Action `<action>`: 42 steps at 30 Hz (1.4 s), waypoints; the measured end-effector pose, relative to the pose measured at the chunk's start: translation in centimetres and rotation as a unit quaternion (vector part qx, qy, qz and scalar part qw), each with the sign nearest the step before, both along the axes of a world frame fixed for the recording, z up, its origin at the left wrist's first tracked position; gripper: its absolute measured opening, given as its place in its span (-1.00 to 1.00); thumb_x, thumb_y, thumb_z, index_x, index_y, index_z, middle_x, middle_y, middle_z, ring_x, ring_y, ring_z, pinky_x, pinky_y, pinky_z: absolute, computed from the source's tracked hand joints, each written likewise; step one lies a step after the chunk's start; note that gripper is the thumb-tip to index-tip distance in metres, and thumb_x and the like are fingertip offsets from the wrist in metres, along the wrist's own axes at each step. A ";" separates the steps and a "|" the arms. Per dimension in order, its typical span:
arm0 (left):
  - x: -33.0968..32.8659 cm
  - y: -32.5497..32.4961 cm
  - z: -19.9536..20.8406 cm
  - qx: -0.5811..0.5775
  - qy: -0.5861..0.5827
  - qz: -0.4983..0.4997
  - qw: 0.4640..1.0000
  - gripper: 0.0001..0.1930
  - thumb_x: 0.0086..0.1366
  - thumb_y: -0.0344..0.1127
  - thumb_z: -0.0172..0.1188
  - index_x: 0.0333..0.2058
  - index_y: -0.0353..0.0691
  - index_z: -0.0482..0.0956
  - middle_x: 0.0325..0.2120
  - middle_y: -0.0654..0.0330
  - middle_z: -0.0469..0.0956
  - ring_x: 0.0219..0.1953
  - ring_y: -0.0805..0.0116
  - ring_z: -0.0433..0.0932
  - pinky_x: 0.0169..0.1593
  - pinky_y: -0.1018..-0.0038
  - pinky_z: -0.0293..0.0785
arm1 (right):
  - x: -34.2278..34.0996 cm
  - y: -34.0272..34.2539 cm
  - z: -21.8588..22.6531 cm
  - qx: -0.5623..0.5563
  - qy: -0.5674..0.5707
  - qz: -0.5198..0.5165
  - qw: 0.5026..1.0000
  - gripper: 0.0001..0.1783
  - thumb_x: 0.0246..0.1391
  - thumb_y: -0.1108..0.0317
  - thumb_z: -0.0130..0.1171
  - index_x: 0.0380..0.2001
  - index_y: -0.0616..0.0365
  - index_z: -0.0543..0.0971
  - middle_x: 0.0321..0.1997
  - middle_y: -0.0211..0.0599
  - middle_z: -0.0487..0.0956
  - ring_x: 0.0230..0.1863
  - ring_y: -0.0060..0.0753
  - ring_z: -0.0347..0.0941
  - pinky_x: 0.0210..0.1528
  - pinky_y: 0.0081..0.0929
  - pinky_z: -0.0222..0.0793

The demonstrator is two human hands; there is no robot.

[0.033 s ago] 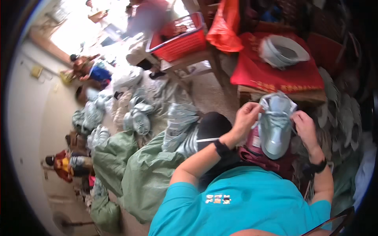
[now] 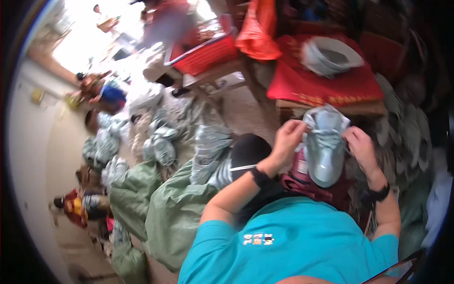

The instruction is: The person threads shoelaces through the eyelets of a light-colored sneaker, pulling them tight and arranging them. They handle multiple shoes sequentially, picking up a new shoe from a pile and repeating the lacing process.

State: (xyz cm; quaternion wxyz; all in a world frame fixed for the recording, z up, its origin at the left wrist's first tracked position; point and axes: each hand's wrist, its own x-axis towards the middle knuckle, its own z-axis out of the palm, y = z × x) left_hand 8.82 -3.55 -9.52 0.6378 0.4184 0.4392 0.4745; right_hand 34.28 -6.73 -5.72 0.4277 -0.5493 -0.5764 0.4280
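A pale grey-blue laced sneaker (image 2: pixel 325 158) rests in front of me, toe toward my body and collar away. Under and beside it is dark red material (image 2: pixel 302 182). My left hand (image 2: pixel 289 138) is at the left side of the shoe's opening, thumb and fingers pinched together. On the other side, my right hand (image 2: pixel 360 144) is pinched close to the shoe's right edge, by the lacing. Whatever is between the fingers of either hand is too small to make out; it may be lace ends.
Beyond the shoe, a white bowl-like stack (image 2: pixel 331 57) sits on a red cloth (image 2: pixel 288 78). A red basket (image 2: pixel 208 59) stands on a wooden stool, beside an orange-red bag (image 2: pixel 259 35). Green sacks (image 2: pixel 177 213) and bagged shoes (image 2: pixel 161 149) lie at left. Other people are farther off.
The whole view has shifted slightly, so everything appears a little further left. Both hands keep their pinched pose beside the sneaker.
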 end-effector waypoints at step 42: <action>0.8 0.9 2.0 0.386 0.472 -0.041 0.792 -0.85 0.15 -0.38 0.29 -0.39 -0.25 0.49 -0.46 0.07 0.46 -0.37 0.02 0.53 -0.30 0.18 0.46 | 2.3 4.6 5.1 0.199 -0.430 0.231 0.850 -0.73 -0.07 0.34 0.36 -0.29 0.16 0.54 -0.25 -0.20 0.50 -0.13 -0.02 0.49 -0.04 -0.21 0.40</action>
